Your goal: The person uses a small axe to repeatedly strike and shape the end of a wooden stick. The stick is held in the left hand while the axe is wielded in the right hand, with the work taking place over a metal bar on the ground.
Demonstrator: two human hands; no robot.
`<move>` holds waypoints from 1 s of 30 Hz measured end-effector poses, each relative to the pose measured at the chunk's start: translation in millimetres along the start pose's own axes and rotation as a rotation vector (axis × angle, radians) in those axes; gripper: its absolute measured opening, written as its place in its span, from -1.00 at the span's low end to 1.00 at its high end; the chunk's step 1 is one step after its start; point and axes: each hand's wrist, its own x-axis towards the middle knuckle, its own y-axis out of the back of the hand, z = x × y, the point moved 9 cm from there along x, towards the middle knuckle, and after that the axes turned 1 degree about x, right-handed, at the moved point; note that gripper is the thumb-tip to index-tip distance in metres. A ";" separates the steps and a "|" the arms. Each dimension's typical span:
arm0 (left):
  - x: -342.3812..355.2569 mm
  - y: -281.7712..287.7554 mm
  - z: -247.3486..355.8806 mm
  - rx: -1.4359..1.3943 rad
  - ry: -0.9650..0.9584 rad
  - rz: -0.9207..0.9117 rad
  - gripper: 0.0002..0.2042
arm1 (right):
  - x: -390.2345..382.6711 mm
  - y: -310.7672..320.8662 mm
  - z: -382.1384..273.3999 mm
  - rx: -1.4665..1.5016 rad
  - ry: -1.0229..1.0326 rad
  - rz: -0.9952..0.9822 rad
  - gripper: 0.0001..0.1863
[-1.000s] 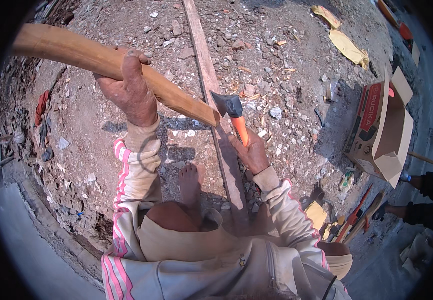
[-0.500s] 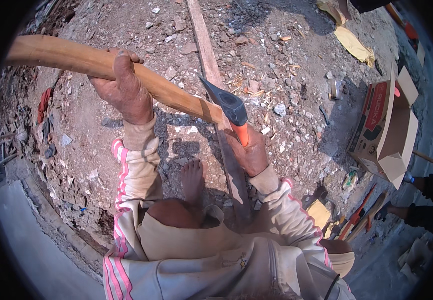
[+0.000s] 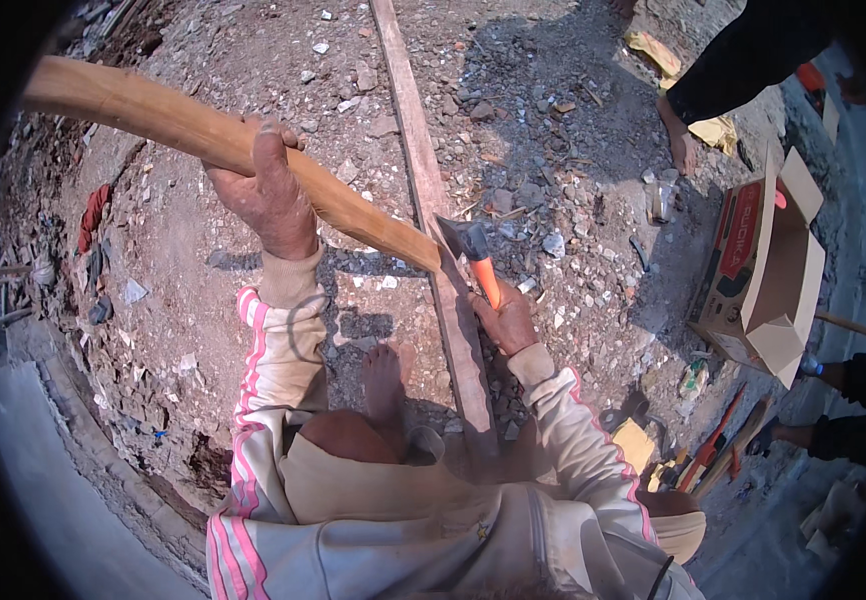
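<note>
My left hand (image 3: pixel 265 195) grips a long, slightly curved wooden pole (image 3: pixel 148 110), raised at the left and slanting down toward the middle, its lower end at a weathered plank (image 3: pixel 403 100) that runs up the picture. My right hand (image 3: pixel 508 322) is closed round the orange handle of a small axe (image 3: pixel 483 275). The dark axe head is just beside the pole's lower end; whether they touch I cannot tell. My bare foot (image 3: pixel 383 375) is on the rubble ground left of the plank.
An open cardboard box (image 3: pixel 753 280) lies at the right, with tools (image 3: pixel 708 450) below it. A person's dark-trousered leg and bare foot (image 3: pixel 678 140) stand at upper right; another person's limbs (image 3: pixel 833 430) show at the right edge. A concrete edge (image 3: pixel 43 430) runs along the lower left.
The axe head rose and swung left half a second ago, and is now back down by the pole's end. A person's leg has stepped in at upper right.
</note>
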 end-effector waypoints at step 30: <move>48.8 79.0 201.1 -0.197 0.198 -0.212 -0.36 | -151.9 -10.8 -378.9 0.077 0.466 0.239 -0.72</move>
